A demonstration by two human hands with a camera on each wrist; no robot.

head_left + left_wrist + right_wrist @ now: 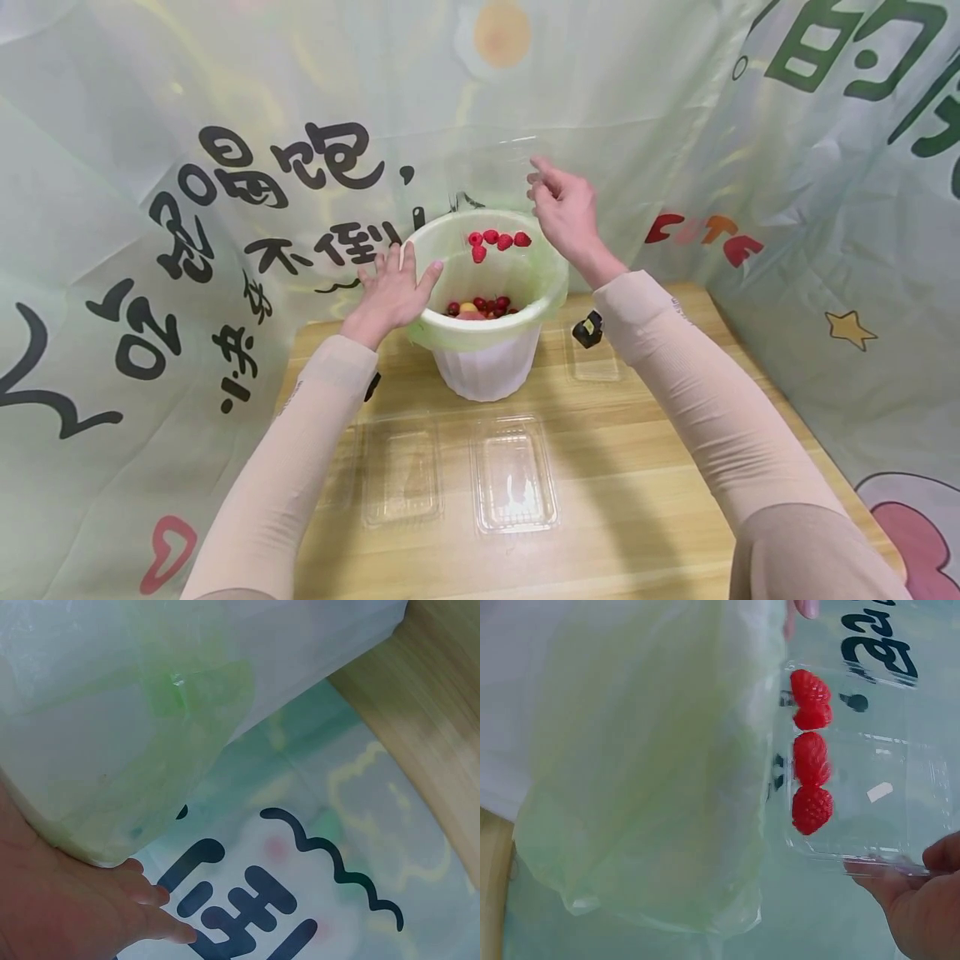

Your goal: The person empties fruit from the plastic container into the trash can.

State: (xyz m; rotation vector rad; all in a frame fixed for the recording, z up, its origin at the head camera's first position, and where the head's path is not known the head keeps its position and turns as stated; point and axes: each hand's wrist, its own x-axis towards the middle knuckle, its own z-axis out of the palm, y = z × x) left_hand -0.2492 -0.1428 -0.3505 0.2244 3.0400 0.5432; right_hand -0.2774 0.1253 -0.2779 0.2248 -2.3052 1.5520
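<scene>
My right hand (pixel 567 212) is raised behind the right side of a white bin (pixel 483 367), gripping the edge of a clear plastic box (pixel 885 761). The box is tilted above the bin, with several raspberries (pixel 811 810) along its lower side. A pale green bag (pixel 551 292) lines the bin and folds over its rim. Inside lie several dark red round fruits (pixel 502 302) and a yellowish fruit (pixel 468 308). My left hand (pixel 393 292) rests at the bin's left rim, fingers spread and straight; the left wrist view shows it against the bag.
Two clear plastic trays (pixel 516 475) (pixel 402 471) lie on the wooden table (pixel 615 500) in front. Another clear tray (pixel 592 358), with a small black object (pixel 587 330) by it, is right of the bin. Printed cloth (pixel 450 100) hangs behind and at both sides.
</scene>
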